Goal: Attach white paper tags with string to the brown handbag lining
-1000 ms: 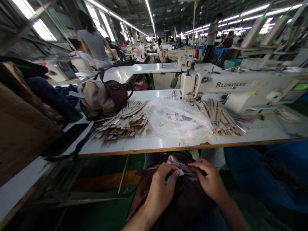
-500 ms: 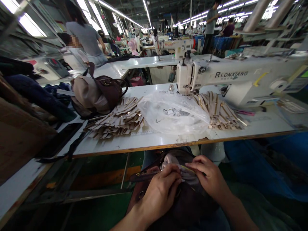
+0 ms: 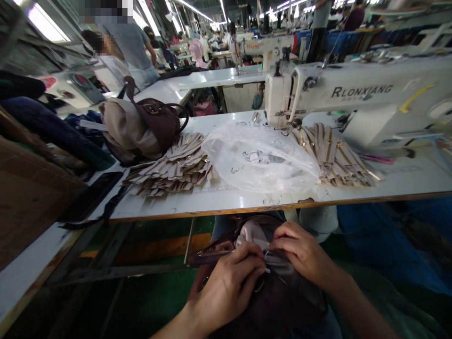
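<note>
A dark brown handbag point(image 3: 271, 301) lies across my lap below the table edge, its pale grey lining point(image 3: 251, 231) bunched up out of the opening. My left hand point(image 3: 226, 285) is closed, pinching the lining, and a small white bit pokes out by its fingertips. Close on the right, my right hand point(image 3: 300, 252) pinches the same lining, thumb and forefinger together. Something thin and pale shows between the two sets of fingertips, too small to name. A metal-toothed zipper point(image 3: 217, 252) runs along the bag's edge left of my hands.
On the white table point(image 3: 197, 207) lie two piles of beige zipper strips point(image 3: 176, 169) and a clear plastic bag point(image 3: 261, 160). A sewing machine point(image 3: 353, 94) stands at right, another brown handbag point(image 3: 158, 125) at left. A cardboard box point(image 3: 31, 197) borders the left side. Several people work beyond.
My right hand has moved slightly left and its fingers have drawn together near my left fingertips. A yellowish strip seen between the hands is now mostly hidden. The view has tilted down.
</note>
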Available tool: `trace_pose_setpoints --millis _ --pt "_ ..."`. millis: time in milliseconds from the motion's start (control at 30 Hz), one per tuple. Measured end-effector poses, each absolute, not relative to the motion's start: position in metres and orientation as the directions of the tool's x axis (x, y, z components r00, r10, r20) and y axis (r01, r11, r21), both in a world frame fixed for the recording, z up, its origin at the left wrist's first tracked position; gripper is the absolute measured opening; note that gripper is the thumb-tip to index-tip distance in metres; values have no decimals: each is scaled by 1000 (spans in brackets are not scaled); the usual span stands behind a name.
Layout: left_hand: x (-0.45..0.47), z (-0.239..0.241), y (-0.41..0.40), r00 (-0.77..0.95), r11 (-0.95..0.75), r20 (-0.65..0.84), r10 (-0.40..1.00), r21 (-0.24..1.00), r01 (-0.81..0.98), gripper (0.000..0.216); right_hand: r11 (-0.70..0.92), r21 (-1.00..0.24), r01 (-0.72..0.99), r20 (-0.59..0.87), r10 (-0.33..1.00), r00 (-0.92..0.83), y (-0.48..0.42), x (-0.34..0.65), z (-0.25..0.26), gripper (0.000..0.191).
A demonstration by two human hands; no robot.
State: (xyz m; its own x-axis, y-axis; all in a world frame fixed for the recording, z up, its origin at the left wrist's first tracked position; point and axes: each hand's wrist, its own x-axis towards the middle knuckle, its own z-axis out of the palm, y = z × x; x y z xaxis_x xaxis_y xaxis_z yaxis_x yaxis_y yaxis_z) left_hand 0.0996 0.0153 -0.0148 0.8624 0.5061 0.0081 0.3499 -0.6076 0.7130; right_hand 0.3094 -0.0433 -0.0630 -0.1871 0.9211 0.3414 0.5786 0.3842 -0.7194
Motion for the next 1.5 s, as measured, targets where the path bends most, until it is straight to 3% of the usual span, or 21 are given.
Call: trace_pose_setpoints --millis 300,600,1500 --pt "100 -10 23 845 -511 -42 532 780 361 16 422 -791 443 355 907 -228 -27 313 -71 23" --pt "112 -4 33 768 -318 -146 624 850 420 15 264 -918 297 230 962 -145 -24 311 -78 15" --pt "114 -10 34 784 -242 -165 599 895 374 15 236 -915 327 192 968 -160 -24 316 -77 19"
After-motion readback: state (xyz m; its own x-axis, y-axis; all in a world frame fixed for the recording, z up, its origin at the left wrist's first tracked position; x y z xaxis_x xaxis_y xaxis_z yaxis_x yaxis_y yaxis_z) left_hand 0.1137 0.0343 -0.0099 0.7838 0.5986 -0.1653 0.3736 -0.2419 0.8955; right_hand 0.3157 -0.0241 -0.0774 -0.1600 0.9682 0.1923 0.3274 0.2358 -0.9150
